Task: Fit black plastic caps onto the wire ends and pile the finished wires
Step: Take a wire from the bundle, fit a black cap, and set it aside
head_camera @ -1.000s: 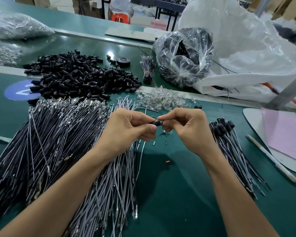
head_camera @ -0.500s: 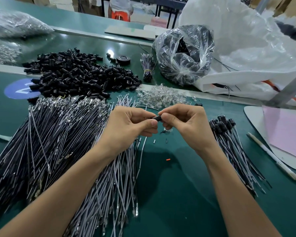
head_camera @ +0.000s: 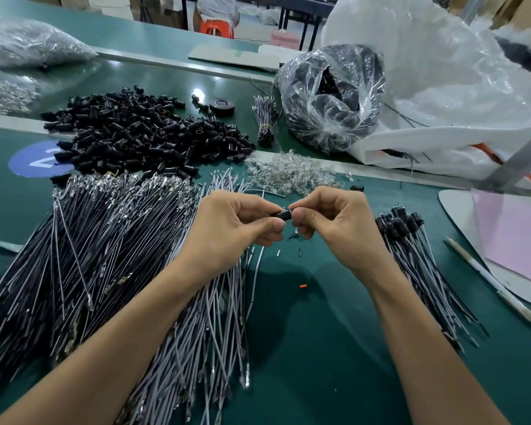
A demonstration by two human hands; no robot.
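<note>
Moved: both hands a little higher in frame than a second ago. Left hand (head_camera: 230, 231) and right hand (head_camera: 334, 228), together at centre, both pinch one black cap (head_camera: 282, 215). Capped wires (head_camera: 411, 250), centre right. Bare wires (head_camera: 105, 256), left. Loose caps (head_camera: 141, 133), upper left

Only one sign can be read: a white number 2 on a blue round sticker (head_camera: 25, 164) on the green worktop (head_camera: 334, 302), partly covered by the black caps (head_camera: 141, 133).

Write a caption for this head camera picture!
The left hand and right hand pinch one black cap between bare wires and the finished capped pile.
</note>
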